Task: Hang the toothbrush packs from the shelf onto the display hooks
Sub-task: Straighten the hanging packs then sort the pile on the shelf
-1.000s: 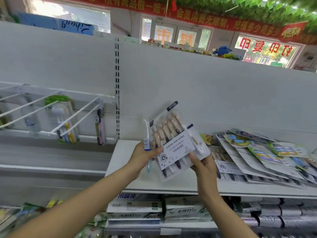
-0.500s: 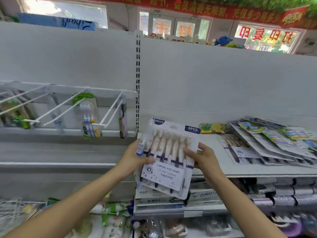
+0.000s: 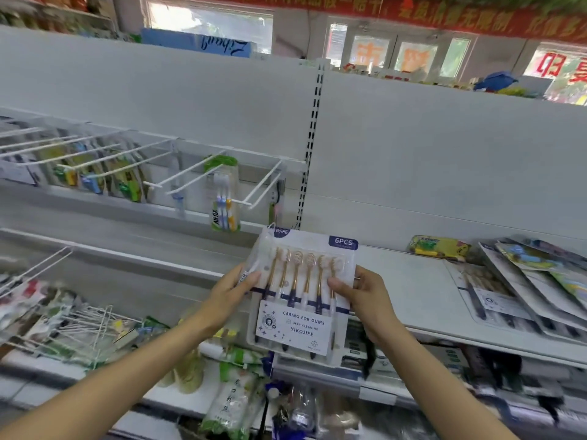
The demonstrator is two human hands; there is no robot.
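Both hands are holding 1 clear toothbrush pack (image 3: 301, 296) upright in front of the shelf (image 3: 413, 290): the left hand (image 3: 230, 290) is pinching its left edge, the right hand (image 3: 365, 296) is gripping its right edge. The pack, marked 6PCS, is carrying 6 brushes side by side. Below the display hooks (image 3: 260, 188), more packs (image 3: 524, 281) are lying fanned on the shelf's right.

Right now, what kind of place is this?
Most likely a small shop's toiletries aisle: white gondola shelving with wire display hooks carrying hanging toothbrush packs, more packs piled on the shelf, and red banners over the windows. Both hands hold a six-piece toothbrush pack.
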